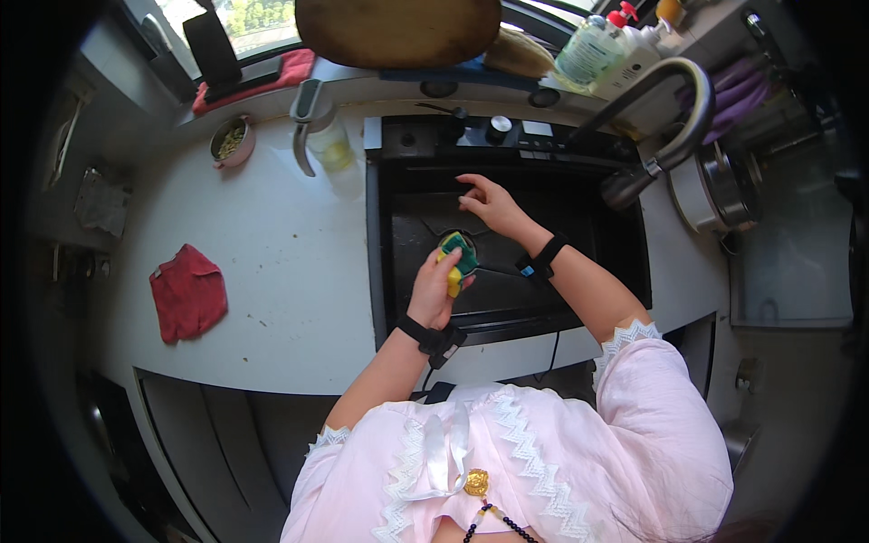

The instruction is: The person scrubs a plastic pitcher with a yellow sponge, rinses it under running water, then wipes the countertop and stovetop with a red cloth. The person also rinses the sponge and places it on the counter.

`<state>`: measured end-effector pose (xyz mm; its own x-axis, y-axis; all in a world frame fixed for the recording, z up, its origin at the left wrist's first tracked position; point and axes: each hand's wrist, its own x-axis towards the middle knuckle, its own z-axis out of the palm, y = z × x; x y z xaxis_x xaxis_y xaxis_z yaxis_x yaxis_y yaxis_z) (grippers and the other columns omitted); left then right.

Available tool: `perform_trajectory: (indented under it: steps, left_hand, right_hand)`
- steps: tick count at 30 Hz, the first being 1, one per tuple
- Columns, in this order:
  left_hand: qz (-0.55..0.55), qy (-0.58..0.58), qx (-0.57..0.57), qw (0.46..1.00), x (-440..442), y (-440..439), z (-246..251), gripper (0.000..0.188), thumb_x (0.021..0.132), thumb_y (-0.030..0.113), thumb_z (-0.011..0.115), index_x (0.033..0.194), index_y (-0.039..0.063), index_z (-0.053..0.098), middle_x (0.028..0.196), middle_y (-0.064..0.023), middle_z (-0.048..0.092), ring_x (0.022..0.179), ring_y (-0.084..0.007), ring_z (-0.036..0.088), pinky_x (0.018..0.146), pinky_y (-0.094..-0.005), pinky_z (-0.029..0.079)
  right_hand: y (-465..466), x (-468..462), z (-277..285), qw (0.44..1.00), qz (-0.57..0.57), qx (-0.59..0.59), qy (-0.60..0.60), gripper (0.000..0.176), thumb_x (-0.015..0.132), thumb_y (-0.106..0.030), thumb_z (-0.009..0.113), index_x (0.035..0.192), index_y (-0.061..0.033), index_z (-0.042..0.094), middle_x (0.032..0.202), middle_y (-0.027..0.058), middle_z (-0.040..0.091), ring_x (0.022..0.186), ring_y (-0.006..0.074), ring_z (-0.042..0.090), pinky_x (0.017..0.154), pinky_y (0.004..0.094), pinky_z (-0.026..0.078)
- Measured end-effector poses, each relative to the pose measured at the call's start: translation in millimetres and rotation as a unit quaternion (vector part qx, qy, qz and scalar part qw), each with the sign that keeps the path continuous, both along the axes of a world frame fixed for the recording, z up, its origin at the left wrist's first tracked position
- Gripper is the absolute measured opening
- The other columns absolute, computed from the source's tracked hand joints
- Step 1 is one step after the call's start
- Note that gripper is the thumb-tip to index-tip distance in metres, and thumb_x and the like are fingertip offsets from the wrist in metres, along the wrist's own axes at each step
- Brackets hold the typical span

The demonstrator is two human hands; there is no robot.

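Note:
My left hand (pixel 432 285) grips a yellow and green scouring sponge (pixel 459 261) over the black kitchen sink (pixel 512 298). The sponge looks bent in my fingers and partly covers the round drain. Above the far part of the basin, my right hand (pixel 492 203) holds nothing, its fingers curled but apart. To its right hangs the spray head of a gooseneck faucet (pixel 623 186); the hand does not touch it. Both wrists wear black straps with small devices.
Left of the sink are a glass pitcher (pixel 329 136), a pink bowl (pixel 232 142) with contents and a red cloth (pixel 190 293). A wooden cutting board (pixel 397 30) and soap bottles (pixel 590 54) line the windowsill. A pot (pixel 719 186) stands at the right. Crumbs dot the white countertop (pixel 292 305).

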<state>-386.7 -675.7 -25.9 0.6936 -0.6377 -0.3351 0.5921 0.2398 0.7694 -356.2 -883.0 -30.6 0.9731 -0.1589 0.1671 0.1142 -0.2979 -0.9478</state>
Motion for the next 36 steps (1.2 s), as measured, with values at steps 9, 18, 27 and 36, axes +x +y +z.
perform_trajectory:
  steps: [9, 18, 27, 36]
  left_hand:
    - [-0.014, 0.019, 0.011, 1.000, -37, -87, 21, 0.030, 0.096, 0.029, 0.055, 0.120, 0.012, 0.053, 0.109, -0.0048, 0.058, 0.103, -0.0171, 0.056, 0.086, -0.0345, 0.049]
    - [-0.075, -0.013, -0.031, 0.997, -34, -163, 10, 0.034, 0.101, 0.034, 0.042, 0.129, 0.014, 0.045, 0.118, -0.0103, 0.057, 0.104, -0.0252, 0.060, 0.081, -0.0357, 0.054]
    - [-0.060, -0.200, 0.066, 0.976, -35, -230, -22, 0.030, 0.096, 0.035, 0.054, 0.107, 0.008, 0.059, 0.097, -0.0058, 0.062, 0.084, -0.0173, 0.060, 0.075, -0.0291, 0.048]
    - [-0.020, -0.514, 0.257, 0.818, -35, -255, -23, 0.035, 0.096, 0.032, 0.051, 0.110, 0.002, 0.062, 0.100, -0.0115, 0.063, 0.090, -0.0239, 0.059, 0.082, -0.0334, 0.045]
  right_hand:
    - [-152, -83, -39, 0.928, -0.202, -0.310, 0.056, 0.073, 0.089, -0.008, 0.053, 0.151, -0.0222, 0.016, 0.095, 0.0173, 0.062, 0.089, 0.0365, 0.060, 0.083, 0.0449, 0.047]
    - [-192, -61, -69, 0.920, -0.144, -0.340, 0.131, 0.060, 0.084, -0.006, 0.054, 0.141, -0.0172, 0.040, 0.102, 0.0216, 0.059, 0.095, 0.0380, 0.059, 0.085, 0.0426, 0.047]
    - [-123, -142, -34, 0.890, -0.047, 0.453, 0.036, 0.041, 0.099, -0.049, 0.040, 0.116, -0.0147, 0.056, 0.105, -0.0010, 0.058, 0.097, 0.0095, 0.054, 0.080, 0.0284, 0.045]
    - [-75, -152, -31, 0.822, -0.109, 0.556, -0.058, 0.053, 0.100, -0.051, 0.034, 0.137, -0.0150, 0.042, 0.133, 0.0057, 0.049, 0.121, 0.0188, 0.047, 0.098, 0.0351, 0.040]
